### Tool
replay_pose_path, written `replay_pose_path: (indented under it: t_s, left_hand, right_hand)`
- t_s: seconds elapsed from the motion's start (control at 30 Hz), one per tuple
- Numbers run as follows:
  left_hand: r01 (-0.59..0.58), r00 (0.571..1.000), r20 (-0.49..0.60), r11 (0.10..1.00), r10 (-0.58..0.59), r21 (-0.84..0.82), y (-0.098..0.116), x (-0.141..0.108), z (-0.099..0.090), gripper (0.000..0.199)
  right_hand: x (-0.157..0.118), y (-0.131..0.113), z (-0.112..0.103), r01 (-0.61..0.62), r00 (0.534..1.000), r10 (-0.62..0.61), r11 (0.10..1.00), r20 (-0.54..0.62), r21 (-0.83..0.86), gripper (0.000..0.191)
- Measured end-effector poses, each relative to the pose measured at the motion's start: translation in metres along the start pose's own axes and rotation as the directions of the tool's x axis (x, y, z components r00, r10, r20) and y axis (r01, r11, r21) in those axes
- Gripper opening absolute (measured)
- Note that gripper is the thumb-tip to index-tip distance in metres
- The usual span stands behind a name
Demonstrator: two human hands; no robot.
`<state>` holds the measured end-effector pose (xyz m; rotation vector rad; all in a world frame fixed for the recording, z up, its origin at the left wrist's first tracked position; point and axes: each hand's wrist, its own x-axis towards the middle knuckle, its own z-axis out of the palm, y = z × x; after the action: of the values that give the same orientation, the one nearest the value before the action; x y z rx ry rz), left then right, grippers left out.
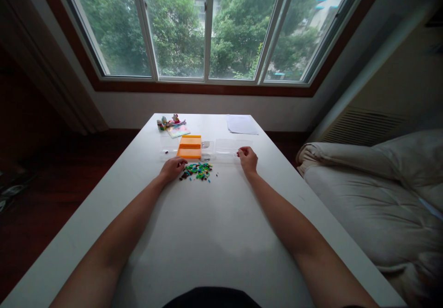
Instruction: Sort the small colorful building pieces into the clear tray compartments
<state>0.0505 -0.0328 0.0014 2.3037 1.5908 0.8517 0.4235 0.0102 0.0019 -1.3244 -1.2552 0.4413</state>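
Fingers of the right hand (248, 160) look nearly pinched by the clear box (225, 151); the left hand's (170, 169) curl beside pieces (200, 171) on the counter (214, 225). Grips unclear; light fingertip picks suit.

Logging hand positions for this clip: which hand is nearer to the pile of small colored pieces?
The left. The left hand is right at the left edge of the pile; the right hand is off to its right, across a visible gap.
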Motion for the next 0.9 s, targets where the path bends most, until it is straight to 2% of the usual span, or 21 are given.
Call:
replay_pose_path:
  t_s: [0.1,0.2,0.33,0.47,0.5,0.57,0.67,0.73,0.8,0.9]
  left_hand:
    - [-0.005,1.000,-0.001,1.000,0.005,0.001,-0.001,0.000,0.001,0.025]
    - [-0.010,1.000,-0.002,1.000,0.010,0.002,-0.001,0.000,0.001,0.025]
    - [-0.005,1.000,0.006,1.000,0.005,-0.005,0.001,0.000,0.000,0.025]
    - [-0.004,1.000,0.006,1.000,0.004,-0.031,0.002,0.000,-0.002,0.024]
    - [-0.004,1.000,0.006,0.999,0.004,-0.039,0.002,0.000,-0.002,0.023]
    - [-0.002,1.000,0.006,0.999,0.002,-0.052,0.000,0.000,-0.002,0.021]
    - [0.007,1.000,0.005,0.998,-0.006,-0.067,-0.003,0.001,-0.002,0.019]
    - [0.008,1.000,0.002,0.997,-0.008,-0.075,-0.004,0.001,-0.002,0.019]
    - [0.006,1.000,0.002,0.997,-0.005,-0.077,-0.004,0.001,-0.002,0.019]
    - [0.008,1.000,0.013,0.998,-0.007,-0.069,-0.003,0.000,-0.002,0.020]
  right_hand:
    - [0.010,0.012,-0.005,-0.102,0.995,0.103,0.993,-0.014,0.065,0.034]
    - [0.011,0.014,-0.006,-0.122,0.993,0.122,0.988,0.002,0.095,0.037]
    - [0.001,0.005,0.000,-0.038,0.998,0.036,0.998,0.056,0.046,0.033]
    - [-0.021,-0.014,0.011,0.119,0.968,-0.102,0.991,0.230,-0.063,0.026]
    - [-0.027,-0.020,0.014,0.186,0.945,-0.152,0.978,0.288,-0.092,0.024]
    - [-0.040,-0.030,0.020,0.343,0.871,-0.265,0.931,0.415,-0.127,0.021]
    - [-0.057,-0.041,0.028,0.565,0.693,-0.400,0.818,0.600,-0.107,0.019]
    - [-0.065,-0.045,0.031,0.653,0.587,-0.422,0.751,0.691,-0.097,0.019]
    - [-0.069,-0.046,0.032,0.694,0.533,-0.410,0.712,0.741,-0.105,0.020]
    - [-0.071,-0.045,0.032,0.712,0.508,-0.389,0.692,0.769,-0.120,0.020]
